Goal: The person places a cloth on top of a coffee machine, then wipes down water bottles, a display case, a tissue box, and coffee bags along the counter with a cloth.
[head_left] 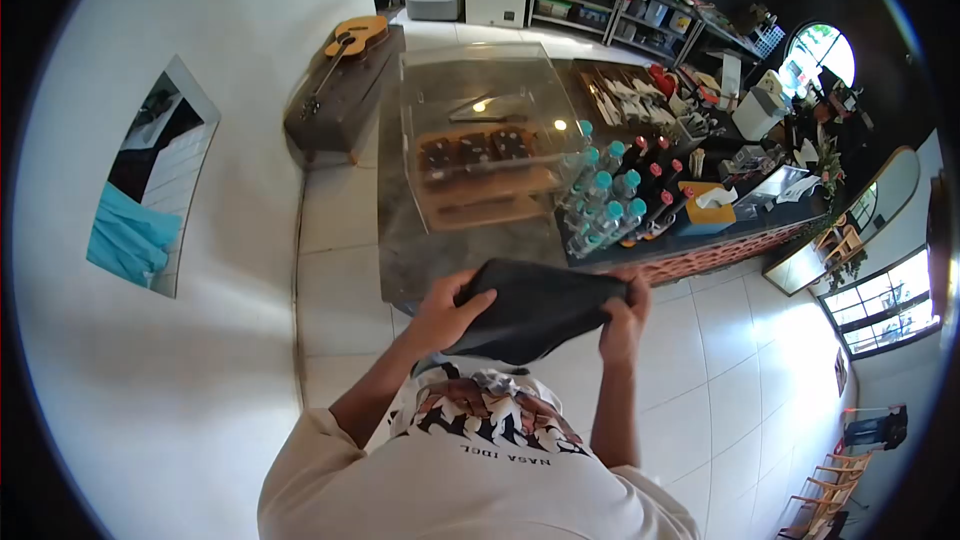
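Observation:
A black cloth [540,310] is stretched between my two hands in front of my shirt, just beyond the counter's near edge. My left hand [455,312] grips its left end, the thumb lying on top. At the cloth's right end my right hand [626,312] pinches the fabric with bent fingers. Behind the cloth stands the dark counter [470,265], bearing a clear display case [490,70] with dark pieces on a wooden board [490,185] inside.
Bottles with teal caps [600,215], red-capped bottles [655,185] and a tissue box [705,210] stand right of the case. A tray of cutlery [625,95] lies farther back. A guitar [355,38] rests on a dark box [335,115] at the left, near a white wall [250,190].

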Tool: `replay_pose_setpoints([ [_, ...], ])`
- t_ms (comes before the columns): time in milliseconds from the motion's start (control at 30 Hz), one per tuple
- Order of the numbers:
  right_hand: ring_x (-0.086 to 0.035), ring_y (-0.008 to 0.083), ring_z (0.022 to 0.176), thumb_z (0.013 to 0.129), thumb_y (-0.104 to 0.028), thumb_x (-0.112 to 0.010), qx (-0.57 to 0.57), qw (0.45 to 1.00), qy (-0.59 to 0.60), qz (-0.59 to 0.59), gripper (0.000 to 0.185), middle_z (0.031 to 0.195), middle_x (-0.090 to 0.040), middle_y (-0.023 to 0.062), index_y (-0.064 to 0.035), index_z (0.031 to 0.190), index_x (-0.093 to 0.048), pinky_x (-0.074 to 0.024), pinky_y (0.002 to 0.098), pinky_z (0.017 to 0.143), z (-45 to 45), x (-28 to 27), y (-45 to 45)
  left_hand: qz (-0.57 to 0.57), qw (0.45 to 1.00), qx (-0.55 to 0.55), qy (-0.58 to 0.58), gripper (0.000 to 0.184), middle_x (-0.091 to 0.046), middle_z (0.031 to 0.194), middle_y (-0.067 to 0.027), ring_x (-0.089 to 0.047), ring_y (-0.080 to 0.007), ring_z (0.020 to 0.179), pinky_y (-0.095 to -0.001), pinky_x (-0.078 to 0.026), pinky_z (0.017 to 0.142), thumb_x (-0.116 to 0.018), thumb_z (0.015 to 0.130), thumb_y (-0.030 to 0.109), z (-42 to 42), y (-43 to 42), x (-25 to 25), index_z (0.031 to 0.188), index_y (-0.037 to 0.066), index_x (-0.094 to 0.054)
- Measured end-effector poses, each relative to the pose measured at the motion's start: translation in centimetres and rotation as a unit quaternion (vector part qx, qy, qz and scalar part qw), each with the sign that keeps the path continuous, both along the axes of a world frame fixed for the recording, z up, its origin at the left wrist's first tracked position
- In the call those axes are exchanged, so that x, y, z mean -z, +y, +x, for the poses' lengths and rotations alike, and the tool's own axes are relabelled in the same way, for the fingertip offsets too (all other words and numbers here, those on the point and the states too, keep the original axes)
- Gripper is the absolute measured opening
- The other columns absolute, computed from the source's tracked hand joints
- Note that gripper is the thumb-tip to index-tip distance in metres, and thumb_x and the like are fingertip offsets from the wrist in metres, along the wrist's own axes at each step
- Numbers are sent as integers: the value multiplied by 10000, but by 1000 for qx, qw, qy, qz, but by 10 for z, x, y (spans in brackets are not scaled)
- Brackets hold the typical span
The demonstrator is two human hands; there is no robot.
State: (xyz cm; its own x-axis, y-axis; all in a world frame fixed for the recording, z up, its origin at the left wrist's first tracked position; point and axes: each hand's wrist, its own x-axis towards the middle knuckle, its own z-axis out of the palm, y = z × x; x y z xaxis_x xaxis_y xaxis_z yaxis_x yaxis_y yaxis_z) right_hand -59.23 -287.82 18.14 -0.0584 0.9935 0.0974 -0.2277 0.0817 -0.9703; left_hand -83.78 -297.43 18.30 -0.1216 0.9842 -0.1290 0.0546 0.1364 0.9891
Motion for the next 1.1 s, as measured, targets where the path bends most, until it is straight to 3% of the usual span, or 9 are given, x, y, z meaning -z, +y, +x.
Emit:
replay_pose_setpoints([
  [100,-519,159,892,607,58,-459,79,969,-75,221,343,910,-552,58,8,927,-572,-397,244,835,-54,-73,41,154,985,-51,62,328,-658,880,-74,-572,-97,808,-289,-470,718,-644,908,165,-48,34,-56,1154,-49,-604],
  [233,-557,169,814,711,36,-518,167,878,-221,391,204,835,-588,67,7,893,-604,-432,279,804,-136,-158,115,265,952,-141,57,292,-646,895,-122,-600,-179,810,-333,-469,765,-630,910,175,-116,119,-122,1103,-41,-594],
  [367,-497,398,1178,797,-87,-626,230,757,-470,390,390,1230,-562,205,-50,1182,-571,-386,464,1025,-205,-139,155,270,889,-218,300,319,-633,1014,-170,-618,-303,940,-399,-470,851,-603,909,141,-170,191,-75,1185,-12,-551],
  [433,-438,438,1225,800,-125,-655,154,752,-452,454,485,1282,-507,239,-55,1262,-524,-345,483,1067,-229,-114,137,379,829,-269,311,353,-591,1152,-197,-554,-377,1110,-441,-436,945,-585,903,107,-165,170,-57,1236,17,-510],
  [567,-373,422,1326,795,-173,-673,-23,791,-433,431,520,1365,-473,233,-43,1274,-519,-322,502,1078,-261,-32,147,410,866,-132,255,344,-550,1225,-198,-500,-371,1201,-434,-401,1001,-591,906,113,-150,161,-47,1228,19,-518],
  [700,-412,421,1296,815,-154,-637,38,731,-522,437,486,1373,-476,234,-43,1275,-526,-348,500,1065,-270,-24,142,424,876,-41,228,328,-525,1272,-219,-486,-372,1225,-406,-373,1050,-550,964,188,-150,192,-31,1237,8,-517],
  [767,-449,422,1263,822,-147,-620,38,729,-518,446,456,1342,-505,239,-36,1257,-542,-375,487,1049,-255,-19,143,366,854,-77,361,364,-504,1302,-233,-456,-400,1250,-430,-352,1067,-544,969,221,-153,190,-20,1247,-9,-503],
  [867,-599,374,1049,857,-107,-594,-81,850,-379,355,277,1121,-640,192,-1,1112,-623,-473,417,892,-240,-45,173,309,852,-55,419,420,-484,1325,-254,-406,-424,1295,-465,-308,1093,-542,970,255,-149,190,-24,1279,-21,-477],
  [1100,-578,352,1102,881,-145,-594,-47,865,-376,329,274,1170,-628,160,-36,1132,-618,-451,428,944,-234,-55,224,209,811,-3,547,620,-304,1473,-319,-198,-491,1406,-550,-130,1159,-446,982,424,-145,230,-31,1412,-17,-374],
])
